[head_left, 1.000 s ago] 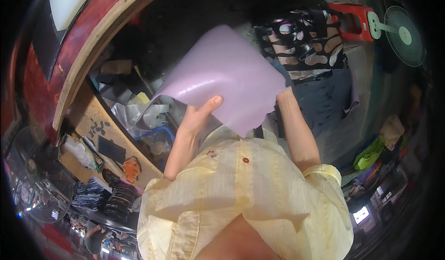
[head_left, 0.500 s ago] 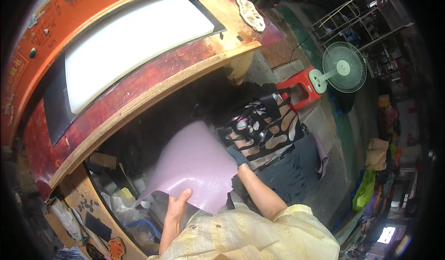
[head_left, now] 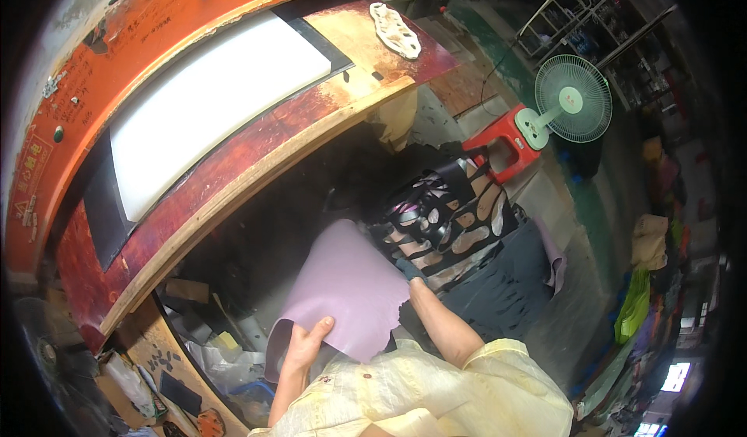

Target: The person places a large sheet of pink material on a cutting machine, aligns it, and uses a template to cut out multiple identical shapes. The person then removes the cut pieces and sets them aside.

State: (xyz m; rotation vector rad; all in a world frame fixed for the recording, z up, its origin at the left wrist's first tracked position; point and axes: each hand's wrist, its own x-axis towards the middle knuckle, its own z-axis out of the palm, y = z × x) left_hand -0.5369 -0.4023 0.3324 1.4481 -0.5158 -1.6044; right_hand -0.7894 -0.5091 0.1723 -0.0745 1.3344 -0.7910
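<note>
A lilac sheet of leather-like material (head_left: 342, 297) hangs in front of my body, its left side curled under and its right edge ragged. My left hand (head_left: 310, 347) grips its near edge, thumb on top and fingers hidden beneath. At the sheet's right edge is my right hand (head_left: 410, 270), in a dark grey-blue glove; it seems to hold that edge, though its fingers are mostly hidden. Just beyond the glove lies a black sheet with cut-out holes (head_left: 447, 219). Dark grey sheet material (head_left: 494, 281) is spread to the right of my right forearm.
A bench (head_left: 233, 192) with a wooden edge curves across the far left, carrying a thick white board (head_left: 218, 102) and a cream cut piece (head_left: 395, 31). A red stool (head_left: 504, 145) with a green fan (head_left: 572, 98) stands far right. Plastic bags (head_left: 226, 363) lie lower left.
The lilac sheet's left side has dropped and curled under beside my left hand. Both hands keep their hold; the whole view has shifted slightly.
</note>
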